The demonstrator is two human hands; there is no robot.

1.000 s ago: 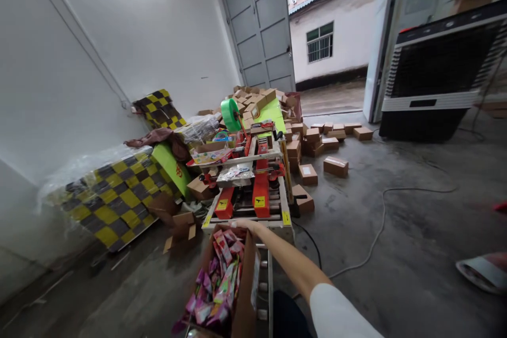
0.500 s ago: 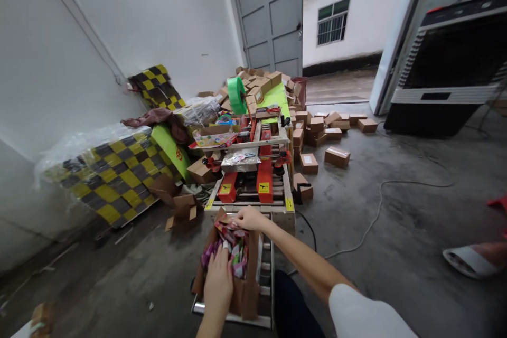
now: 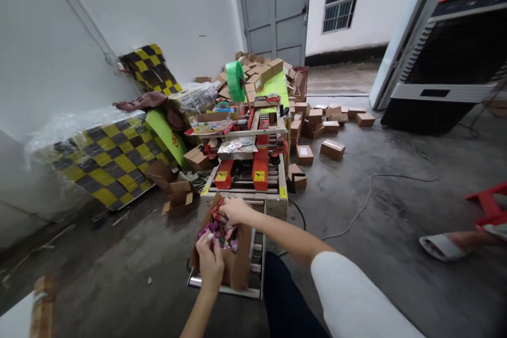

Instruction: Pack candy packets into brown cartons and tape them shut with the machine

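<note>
An open cardboard box (image 3: 240, 261) full of small shiny snack packets (image 3: 228, 236), purple, red and green, stands on a short roller conveyor (image 3: 257, 256). My right hand (image 3: 236, 210) reaches into the far end of the box, its fingers closed on a red packet (image 3: 217, 211). My left hand (image 3: 210, 261) is at the near left side of the box, fingers bent in beside the purple packets. Something white shows at one of its fingertips. What the left fingers hold, if anything, I cannot make out.
Beyond the box stands a taping machine (image 3: 253, 161) with red belts and a green tape roll (image 3: 236, 81). Cardboard boxes (image 3: 332, 149) lie on the floor and pile up behind. A cable (image 3: 368, 203) crosses the floor; at right are a person's foot (image 3: 443, 247) and a red stool (image 3: 489, 203).
My left hand has gone from lying stretched over the packets to bent fingers at the box's left side. My right hand stays at the far end. The camera view has shifted slightly.
</note>
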